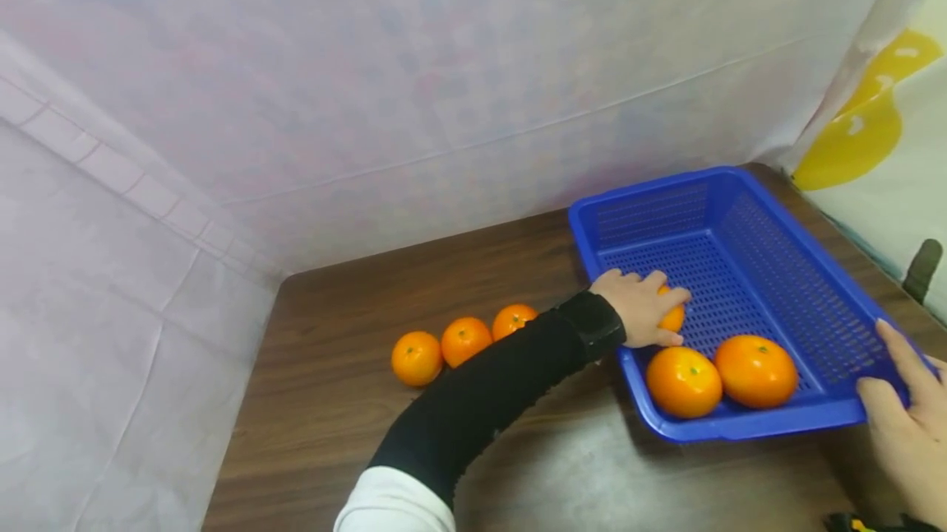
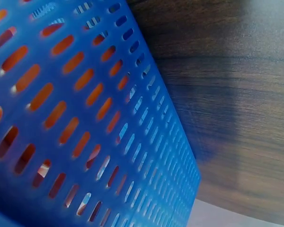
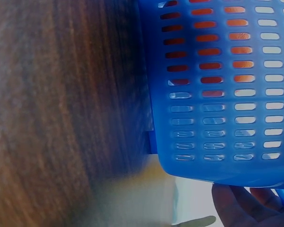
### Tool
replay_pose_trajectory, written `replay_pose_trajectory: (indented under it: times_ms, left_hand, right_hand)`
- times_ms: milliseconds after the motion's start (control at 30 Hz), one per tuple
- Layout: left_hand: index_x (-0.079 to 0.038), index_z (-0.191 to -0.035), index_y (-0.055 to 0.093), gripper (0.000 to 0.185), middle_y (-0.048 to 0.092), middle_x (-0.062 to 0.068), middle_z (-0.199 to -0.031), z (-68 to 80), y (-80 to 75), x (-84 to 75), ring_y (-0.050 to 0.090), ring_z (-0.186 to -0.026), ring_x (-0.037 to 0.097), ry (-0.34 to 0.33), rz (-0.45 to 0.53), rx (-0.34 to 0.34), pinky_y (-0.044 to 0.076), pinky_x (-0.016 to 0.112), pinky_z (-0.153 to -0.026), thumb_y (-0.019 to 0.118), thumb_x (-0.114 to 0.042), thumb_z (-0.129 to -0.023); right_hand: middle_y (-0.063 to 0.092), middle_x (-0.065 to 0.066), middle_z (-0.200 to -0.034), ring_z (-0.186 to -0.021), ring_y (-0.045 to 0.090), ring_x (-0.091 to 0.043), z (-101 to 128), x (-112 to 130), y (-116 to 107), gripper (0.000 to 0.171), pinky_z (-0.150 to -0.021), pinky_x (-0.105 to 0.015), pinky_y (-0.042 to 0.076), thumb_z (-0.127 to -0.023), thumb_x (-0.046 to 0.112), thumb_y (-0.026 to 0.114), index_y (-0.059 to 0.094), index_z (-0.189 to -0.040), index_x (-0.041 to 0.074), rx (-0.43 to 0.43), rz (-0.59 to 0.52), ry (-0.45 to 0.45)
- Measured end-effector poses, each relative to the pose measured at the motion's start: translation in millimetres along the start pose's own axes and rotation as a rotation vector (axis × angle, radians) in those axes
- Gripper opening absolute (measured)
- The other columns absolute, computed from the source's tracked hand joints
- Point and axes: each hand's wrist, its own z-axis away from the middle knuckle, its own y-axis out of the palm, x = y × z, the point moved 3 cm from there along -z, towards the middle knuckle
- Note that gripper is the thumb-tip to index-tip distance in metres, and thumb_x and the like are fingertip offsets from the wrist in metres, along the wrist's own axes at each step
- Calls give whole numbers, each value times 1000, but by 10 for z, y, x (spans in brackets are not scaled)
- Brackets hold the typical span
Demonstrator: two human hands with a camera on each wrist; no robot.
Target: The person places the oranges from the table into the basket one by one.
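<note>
My left hand (image 1: 642,307) reaches over the near left rim of a blue plastic basket (image 1: 821,261), its fingers curved round an orange (image 1: 672,316) inside. The hand partly hides that fruit. Two more oranges lie in the basket's near end, one on the left (image 1: 684,382) and one on the right (image 1: 756,371). At the near right corner, my right hand (image 1: 906,425) grips the rim, thumb and finger on it. In the right wrist view, fingers (image 3: 236,203) hold the basket edge. The left wrist view has the perforated basket wall (image 2: 99,118) with orange showing through its slots.
On the brown wooden table (image 1: 333,433), three oranges stand in a row left of the basket: a left one (image 1: 417,358), a middle one (image 1: 466,340) and a right one (image 1: 514,318), partly behind the left sleeve. A pale cloth wall (image 1: 444,63) rises behind the table.
</note>
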Motion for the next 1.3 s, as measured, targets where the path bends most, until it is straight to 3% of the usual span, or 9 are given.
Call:
replay_pose_trajectory:
  times_ms: [167, 267, 400, 567, 733, 900, 1167, 1300]
  left_hand:
    - [-54, -157, 8, 66, 12, -17, -168, -11, 3, -24, 27, -152, 9, -3, -7, 49, 18, 35, -126, 30, -73, -98]
    - [-54, -157, 7, 65, 10, -18, -168, -19, -5, -39, 26, -152, 8, -2, -22, 60, 18, 35, -126, 28, -73, -98]
    - [-55, -157, 6, 64, 10, -19, -168, -28, -12, -60, 26, -152, 8, 7, -33, 69, 19, 34, -125, 27, -73, -98]
    - [-55, -157, 5, 63, 9, -19, -168, -32, -15, -77, 28, -151, 8, 21, -44, 87, 21, 33, -123, 24, -72, -99]
    - [-55, -157, 3, 63, 7, -20, -168, -21, -14, -63, 27, -151, 6, 11, -51, 112, 21, 31, -121, 22, -72, -99]
    - [-55, -157, 2, 62, 7, -20, -168, 6, -13, -43, 26, -151, 6, 4, -41, 128, 21, 30, -120, 20, -71, -100]
    - [-56, -157, 5, 59, 13, -18, -168, -10, 9, -31, 27, -152, 10, 19, -29, 90, 19, 34, -123, 15, -71, -100]
    - [-58, -156, 6, 58, 18, -19, -166, -17, 15, -16, 27, -152, 12, 23, -24, 59, 21, 35, -123, 16, -71, -100]
  right_hand:
    - [38, -18, -159, -141, 30, -2, -4, -29, 23, 67, -116, -15, 15, -90, 3, 43, 42, -155, 20, -52, -130, -3]
    - [36, -11, -161, -137, 29, 7, -16, -42, 26, 68, -116, -12, 14, -90, 2, 42, 43, -154, 21, -58, -160, 12]
    - [30, -11, -164, -143, 26, 3, -13, -52, 18, 69, -118, -15, 12, -90, 2, 40, 39, -156, 23, -58, -148, 43]
    - [33, -11, -164, -138, 29, 6, 4, -54, 25, 67, -117, -13, 14, -89, 1, 40, 44, -154, 20, -96, -171, 0]
    - [27, -7, -167, -149, 24, -5, -1, -54, 39, 69, -120, -16, 11, -91, 2, 40, 38, -156, 23, -59, -125, 23]
    - [28, -8, -166, -147, 25, -1, -14, -45, 69, 69, -120, -17, 11, -91, 2, 40, 38, -156, 24, -49, -126, 29]
    - [24, -9, -167, -144, 22, 2, -18, -30, 63, 71, -123, -21, 10, -91, 1, 38, 34, -158, 27, -24, -125, 60]
    - [21, -9, -168, -148, 20, -3, -22, -17, 58, 71, -124, -23, 9, -92, 2, 38, 31, -158, 28, -14, -106, 76]
